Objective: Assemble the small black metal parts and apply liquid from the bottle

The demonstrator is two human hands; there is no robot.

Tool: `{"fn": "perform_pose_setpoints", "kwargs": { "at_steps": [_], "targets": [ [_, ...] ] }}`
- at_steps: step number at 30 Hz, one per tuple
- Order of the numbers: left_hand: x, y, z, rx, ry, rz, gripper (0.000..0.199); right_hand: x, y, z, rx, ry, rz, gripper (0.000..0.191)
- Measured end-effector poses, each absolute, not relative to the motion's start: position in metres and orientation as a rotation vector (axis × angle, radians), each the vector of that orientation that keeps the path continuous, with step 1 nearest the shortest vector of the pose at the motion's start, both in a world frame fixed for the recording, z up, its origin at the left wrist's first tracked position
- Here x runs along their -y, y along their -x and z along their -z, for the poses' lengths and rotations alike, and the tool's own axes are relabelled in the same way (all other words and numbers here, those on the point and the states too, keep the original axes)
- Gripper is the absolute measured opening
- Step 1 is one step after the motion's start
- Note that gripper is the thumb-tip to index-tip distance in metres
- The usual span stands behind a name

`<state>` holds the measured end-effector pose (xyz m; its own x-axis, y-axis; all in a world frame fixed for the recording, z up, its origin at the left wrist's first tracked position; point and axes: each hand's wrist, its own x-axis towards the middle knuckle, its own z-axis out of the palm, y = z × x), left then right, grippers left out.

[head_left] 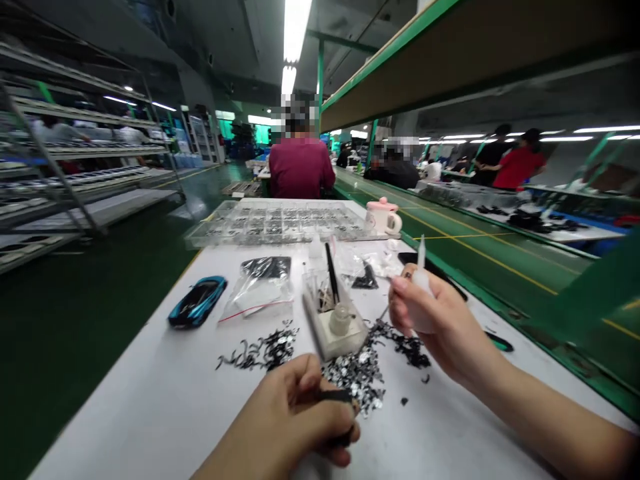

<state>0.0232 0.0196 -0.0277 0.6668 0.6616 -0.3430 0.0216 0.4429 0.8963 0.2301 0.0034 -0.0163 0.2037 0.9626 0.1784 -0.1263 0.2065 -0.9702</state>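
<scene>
My left hand (305,413) is closed around a small black part (337,398), mostly covered by my fingers. In my right hand (435,313) is a whitish squeeze bottle (423,283) with its narrow nozzle pointing up. A thin rod seems to stick out below those fingers, too fine to name. Between the hands lies a heap of small shiny black pieces (357,373). Behind it stands a white box (333,340) with a small jar (341,320), cotton swabs and black tweezers (331,273). Curved black strips (265,350) are scattered left of the box.
A blue toy car (197,301) sits at the table's left. Near it is a clear zip bag (260,287). A compartment tray (280,220) and a lidded pink cup (383,217) stand at the back. A person (300,163) sits beyond; racks (85,147) line the left.
</scene>
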Motion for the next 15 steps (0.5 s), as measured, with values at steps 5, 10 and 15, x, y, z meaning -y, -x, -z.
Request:
{"fn": "perform_pose_setpoints", "kwargs": {
  "at_steps": [5, 10, 15],
  "targets": [
    [-0.0170, -0.0214, 0.0281, -0.766, -0.976, -0.448, 0.039, 0.0024, -0.2290, 0.0239, 0.968, 1.035, -1.198, 0.028],
    [-0.0154, -0.0225, 0.0285, -0.764, -0.954, -0.440, 0.041, 0.0048, -0.2275, 0.0239, 0.965, 1.055, -1.228, 0.030],
    [-0.0152, -0.0229, 0.0283, -0.754, -0.940, -0.440, 0.041, 0.0060, -0.2249, 0.0256, 0.968, 1.079, -1.218, 0.032]
  ]
}}
